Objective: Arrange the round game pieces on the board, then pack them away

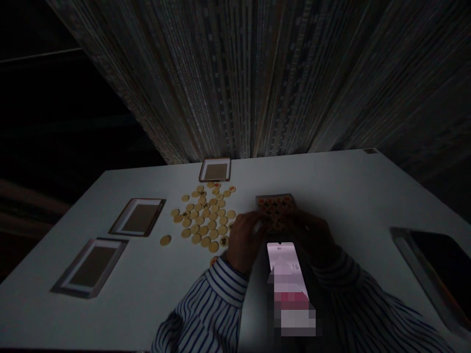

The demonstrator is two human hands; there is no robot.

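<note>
Brown-disc-filled box [275, 195]: far edge runs crosswise, long axis unclear.

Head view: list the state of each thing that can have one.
Phone: screen lit, partly pixelated.
Round pieces: loose, scattered, most plain side up.
Small box: holds red-marked pieces in rows.
Left hand: fingers at the box; grip unclear.
Right hand: likewise.
Far case, middle case, near case: lying flat; open or shut unclear.
</note>
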